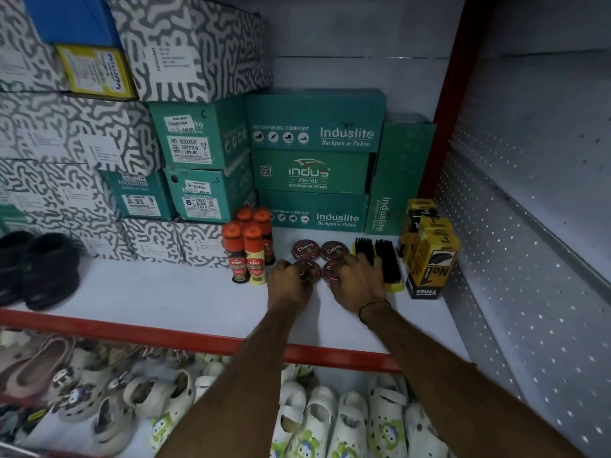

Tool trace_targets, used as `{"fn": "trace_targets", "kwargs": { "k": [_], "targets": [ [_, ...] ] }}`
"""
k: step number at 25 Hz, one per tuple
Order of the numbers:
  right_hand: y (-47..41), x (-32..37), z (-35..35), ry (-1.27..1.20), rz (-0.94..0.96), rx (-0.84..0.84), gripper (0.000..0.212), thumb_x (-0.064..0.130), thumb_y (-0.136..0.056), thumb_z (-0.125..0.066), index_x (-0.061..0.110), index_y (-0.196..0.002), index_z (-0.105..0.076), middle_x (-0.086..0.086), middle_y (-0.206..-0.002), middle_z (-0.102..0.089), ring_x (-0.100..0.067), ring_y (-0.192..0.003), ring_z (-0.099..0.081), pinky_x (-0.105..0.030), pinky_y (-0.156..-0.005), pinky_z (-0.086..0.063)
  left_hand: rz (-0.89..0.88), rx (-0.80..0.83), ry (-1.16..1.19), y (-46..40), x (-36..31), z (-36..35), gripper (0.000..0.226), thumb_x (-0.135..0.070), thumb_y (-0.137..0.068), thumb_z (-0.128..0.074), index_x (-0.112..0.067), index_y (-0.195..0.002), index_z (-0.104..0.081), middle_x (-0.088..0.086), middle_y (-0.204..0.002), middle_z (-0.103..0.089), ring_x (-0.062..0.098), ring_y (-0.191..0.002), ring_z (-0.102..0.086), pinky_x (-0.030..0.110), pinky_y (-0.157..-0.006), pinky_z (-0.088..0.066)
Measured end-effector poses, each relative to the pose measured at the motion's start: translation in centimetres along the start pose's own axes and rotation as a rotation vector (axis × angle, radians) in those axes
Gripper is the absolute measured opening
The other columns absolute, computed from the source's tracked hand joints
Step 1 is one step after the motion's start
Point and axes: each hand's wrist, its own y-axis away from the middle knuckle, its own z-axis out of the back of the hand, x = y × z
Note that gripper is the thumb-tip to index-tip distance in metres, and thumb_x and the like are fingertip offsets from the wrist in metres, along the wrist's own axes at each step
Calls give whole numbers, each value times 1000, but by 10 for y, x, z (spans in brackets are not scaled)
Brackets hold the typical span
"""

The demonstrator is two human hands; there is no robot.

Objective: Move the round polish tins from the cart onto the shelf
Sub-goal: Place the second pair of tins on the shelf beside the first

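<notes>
Two round dark-red polish tins marked "Cherry" lie flat on the white shelf (165, 292), one on the left (305, 249) and one on the right (334, 250). In front of them sit two more tins. My left hand (288, 280) grips the left front tin (308, 271), fingers curled over its edge. My right hand (357, 280) covers most of the right front tin (331, 273) and holds it against the shelf. Both front tins touch the shelf surface. The cart is out of view.
Several red-capped polish bottles (248, 249) stand just left of the tins. Black brushes (380, 259) and yellow boxes (429, 252) stand to the right. Green shoe boxes (314, 160) line the back. Black shoes (39, 266) sit far left. White clogs (330, 421) fill the level below.
</notes>
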Motion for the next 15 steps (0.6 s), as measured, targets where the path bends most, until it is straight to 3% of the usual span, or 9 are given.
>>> {"fn": "trace_targets", "kwargs": {
  "k": [11, 15],
  "targets": [
    [-1, 0, 2, -4, -6, 49, 42, 46, -94, -59, 24, -129, -62, -5, -139, -60, -31, -125, -51, -53, -105, -36, 5, 5, -14, 1, -2, 5, 35, -26, -93, -62, -23, -127, -71, 17, -121, -70, 33, -112, -65, 36, -91, -51],
    [-4, -9, 28, -51, -30, -76, 52, 46, -96, -50, 18, -139, -55, -8, -145, -57, -28, -133, -49, -51, -110, -35, -28, -23, 99, 1, -17, 33, 48, -26, -93, -69, -15, -138, -60, 20, -129, -60, 38, -117, -62, 42, -97, -54]
  ]
}}
